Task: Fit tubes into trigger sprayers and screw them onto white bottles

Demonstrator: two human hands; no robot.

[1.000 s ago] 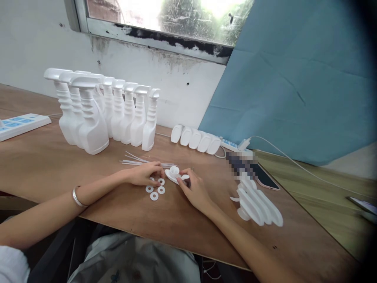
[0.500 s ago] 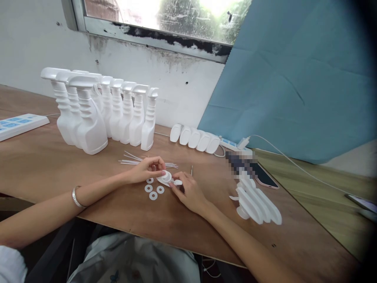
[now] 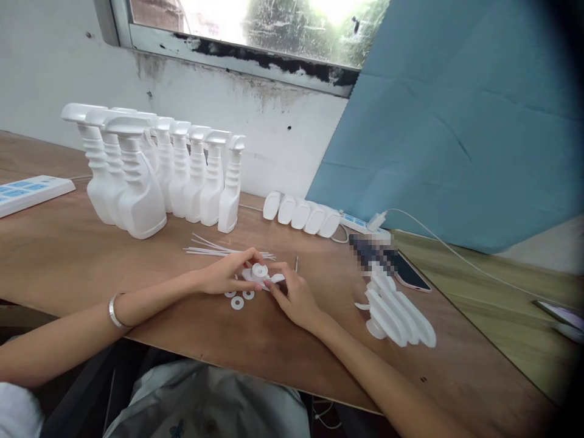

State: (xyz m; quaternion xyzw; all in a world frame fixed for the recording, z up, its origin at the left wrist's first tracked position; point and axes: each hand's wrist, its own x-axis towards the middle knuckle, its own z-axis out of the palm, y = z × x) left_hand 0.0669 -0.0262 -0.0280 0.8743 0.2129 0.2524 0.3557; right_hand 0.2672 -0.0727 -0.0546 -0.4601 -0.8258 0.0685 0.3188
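Note:
A white trigger spray head (image 3: 260, 271) is held low over the table, its round collar facing up. My left hand (image 3: 230, 272) grips it from the left, fingers curled around its near and far sides. On the other side, my right hand (image 3: 294, 296) pinches it close to its trigger. Flat white ring washers (image 3: 237, 302) lie just below my left hand, which partly covers them. Behind that hand is a loose bunch of thin white tubes (image 3: 207, 248).
Several white spray bottles (image 3: 143, 204) stand at the back left. A row of white bottle-like pieces (image 3: 301, 215) lies by the wall. More spray heads (image 3: 396, 313) sit at the right, near a phone (image 3: 408, 271). A small metal rod (image 3: 297, 264) lies beyond my right hand. Power strip (image 3: 34, 193) far left.
My left fingers have shifted from the top of the collar to the sides of the spray head, now covering more of the washers. The collar faces up more. My right hand has barely moved.

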